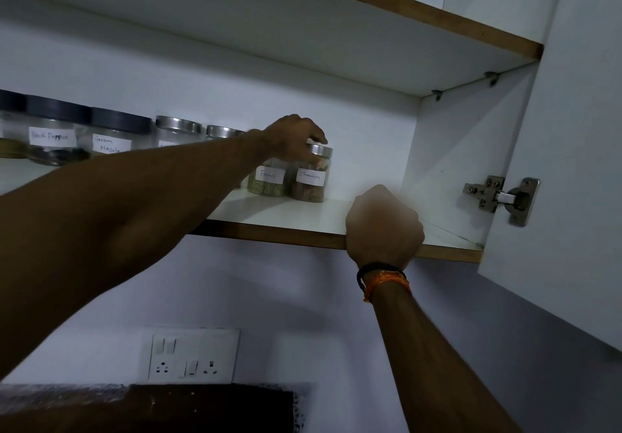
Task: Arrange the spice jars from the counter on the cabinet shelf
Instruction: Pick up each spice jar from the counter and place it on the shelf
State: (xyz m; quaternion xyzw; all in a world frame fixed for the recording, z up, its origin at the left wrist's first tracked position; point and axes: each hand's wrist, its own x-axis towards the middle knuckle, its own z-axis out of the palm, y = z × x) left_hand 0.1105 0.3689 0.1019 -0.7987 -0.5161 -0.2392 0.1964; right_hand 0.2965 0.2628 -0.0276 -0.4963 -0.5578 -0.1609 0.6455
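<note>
Left hand with fingers closed over the lid of the cinnamon jar, last in a shelf row; right hand fisted; counter unseen

The left arm stretches forward and up, its left hand cupped with fingers down; the right hand is a closed fist.

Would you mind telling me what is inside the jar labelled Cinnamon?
The Cinnamon jar holds brownish pieces at the bottom; its label hides part of them. The left hand rests on its steel lid.
</note>
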